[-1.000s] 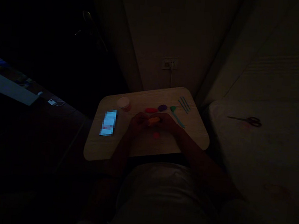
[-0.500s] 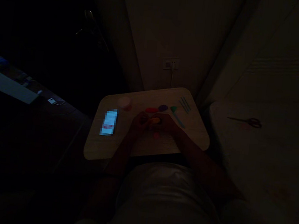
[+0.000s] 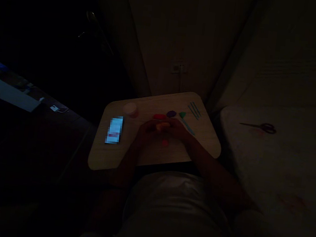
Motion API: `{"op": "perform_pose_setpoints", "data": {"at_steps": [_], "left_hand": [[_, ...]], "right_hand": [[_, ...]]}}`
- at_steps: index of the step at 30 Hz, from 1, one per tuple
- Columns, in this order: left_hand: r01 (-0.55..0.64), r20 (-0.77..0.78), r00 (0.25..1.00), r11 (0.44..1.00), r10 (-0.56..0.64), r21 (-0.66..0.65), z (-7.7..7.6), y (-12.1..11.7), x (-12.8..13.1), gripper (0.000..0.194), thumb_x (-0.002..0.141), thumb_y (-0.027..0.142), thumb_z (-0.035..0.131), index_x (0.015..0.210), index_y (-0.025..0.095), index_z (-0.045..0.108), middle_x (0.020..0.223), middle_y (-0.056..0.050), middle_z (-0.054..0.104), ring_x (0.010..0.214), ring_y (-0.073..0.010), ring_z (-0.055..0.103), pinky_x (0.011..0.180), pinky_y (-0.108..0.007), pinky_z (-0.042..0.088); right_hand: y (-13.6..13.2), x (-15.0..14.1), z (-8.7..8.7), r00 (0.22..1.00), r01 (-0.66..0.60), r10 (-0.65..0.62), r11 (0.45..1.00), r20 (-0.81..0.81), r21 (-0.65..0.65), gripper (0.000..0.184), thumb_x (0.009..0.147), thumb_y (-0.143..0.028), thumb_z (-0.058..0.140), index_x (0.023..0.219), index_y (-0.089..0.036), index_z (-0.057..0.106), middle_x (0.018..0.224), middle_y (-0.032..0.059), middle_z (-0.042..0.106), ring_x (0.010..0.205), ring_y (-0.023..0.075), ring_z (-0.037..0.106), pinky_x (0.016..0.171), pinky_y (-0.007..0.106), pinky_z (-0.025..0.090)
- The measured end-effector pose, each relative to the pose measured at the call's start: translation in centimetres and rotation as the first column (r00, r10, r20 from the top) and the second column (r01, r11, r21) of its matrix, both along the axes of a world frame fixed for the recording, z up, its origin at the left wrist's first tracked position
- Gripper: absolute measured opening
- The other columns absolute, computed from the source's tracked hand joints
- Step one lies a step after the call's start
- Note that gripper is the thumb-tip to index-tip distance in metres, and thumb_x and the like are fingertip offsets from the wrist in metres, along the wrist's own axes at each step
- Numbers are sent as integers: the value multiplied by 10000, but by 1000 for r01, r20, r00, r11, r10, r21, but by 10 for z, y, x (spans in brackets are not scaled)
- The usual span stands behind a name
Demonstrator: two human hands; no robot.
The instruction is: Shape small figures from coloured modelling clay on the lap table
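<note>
In a very dark room, both my hands meet over a small wooden lap table [image 3: 201,142]. My left hand [image 3: 145,129] and my right hand [image 3: 177,130] are closed together around an orange lump of clay [image 3: 162,126]. A small pink clay piece [image 3: 165,143] lies on the table just below the hands. Behind them lie a red clay piece [image 3: 159,116] and a purple one [image 3: 171,114]. A green-tipped modelling tool [image 3: 185,120] and several thin teal tools [image 3: 194,110] lie at the table's back right.
A lit phone [image 3: 114,130] lies on the table's left side, with a pale round tub [image 3: 131,109] behind it. Scissors [image 3: 259,126] lie on the bed to the right. A wall socket [image 3: 179,67] with a cable is behind the table. A door stands at back left.
The hands stay closed on the orange clay and shift only slightly; the view has grown a little darker.
</note>
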State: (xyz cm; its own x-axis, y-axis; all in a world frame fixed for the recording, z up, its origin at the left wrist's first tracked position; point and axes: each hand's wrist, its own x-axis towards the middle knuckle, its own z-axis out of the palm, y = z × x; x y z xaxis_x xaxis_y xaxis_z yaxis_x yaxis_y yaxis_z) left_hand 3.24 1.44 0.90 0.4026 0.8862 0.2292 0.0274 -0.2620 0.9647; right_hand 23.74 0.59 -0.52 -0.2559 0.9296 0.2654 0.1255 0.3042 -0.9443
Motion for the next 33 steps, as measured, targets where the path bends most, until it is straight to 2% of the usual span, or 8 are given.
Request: {"op": "perform_pose_setpoints", "data": {"at_steps": [3, 7, 12, 16, 22, 25, 27, 33], "left_hand": [[-59, -41, 997, 998, 59, 1, 0, 0, 0, 398, 728, 467, 885, 988, 186, 776, 1018, -91, 793, 940, -255, 747, 856, -375, 606], [-108, -102, 989, 994, 110, 25, 5, -1, -1, 291, 759, 435, 859, 883, 183, 784, 896, -75, 797, 834, -234, 744, 776, -347, 606], [-100, -140, 983, 988, 116, 118, 2, 1, -3, 202, 765, 363, 820, 793, 174, 757, 815, -59, 778, 758, -208, 722, 703, -306, 583], [-91, -192, 972, 973, 133, 213, -4, 2, -4, 158, 753, 315, 785, 759, 170, 723, 778, -36, 752, 715, -179, 687, 673, -277, 548], [-19, -261, 961, 965, 90, 261, -2, 0, -3, 132, 791, 297, 725, 821, 169, 716, 794, -26, 737, 722, -171, 661, 660, -264, 515], [-9, -268, 959, 955, 91, 295, 0, -2, -1, 138, 823, 272, 686, 922, 177, 702, 830, -19, 725, 723, -159, 642, 660, -255, 497], [-7, -262, 961, 958, 86, 287, 0, -4, 0, 200, 794, 242, 701, 984, 186, 673, 832, -2, 706, 694, -145, 618, 631, -240, 473], [26, -266, 963, 962, 49, 272, -1, -4, 0, 219, 773, 220, 733, 980, 191, 666, 786, 16, 673, 645, -128, 578, 596, -230, 431]], "right_hand": [[-1, -1, 3, 998, -36, 35, 999, 48, 25, 348, 890, -505, 670, 966, -190, 795, 939, 54, 787, 865, 212, 701, 796, 315, 535], [-3, -1, 5, 994, -39, 36, 999, 101, 25, 337, 882, -490, 704, 996, -184, 786, 939, 54, 786, 859, 208, 694, 794, 309, 526], [-3, -2, 6, 994, -60, 56, 997, 93, 40, 328, 942, -461, 625, 981, -173, 778, 914, 58, 777, 830, 191, 687, 791, 301, 511], [-4, -5, 5, 993, -27, 19, 997, 117, 72, 323, 879, -473, 708, 968, -169, 774, 944, 59, 770, 865, 204, 691, 803, 301, 497], [-3, -8, 4, 986, 5, -15, 998, 168, 60, 349, 854, -522, 742, 947, -186, 758, 908, 39, 754, 846, 195, 670, 763, 284, 465], [-3, -9, 3, 971, 40, -56, 996, 232, 74, 333, 831, -494, 762, 936, -178, 751, 858, 27, 735, 766, 170, 628, 710, 273, 427], [-3, -9, 3, 962, 63, -79, 996, 260, 69, 319, 822, -476, 766, 915, -172, 746, 835, 23, 726, 731, 158, 605, 686, 267, 407], [-4, -9, 3, 977, 48, -52, 999, 207, 23, 294, 820, -420, 750, 960, -161, 756, 852, 35, 731, 758, 168, 622, 695, 269, 429]]}}
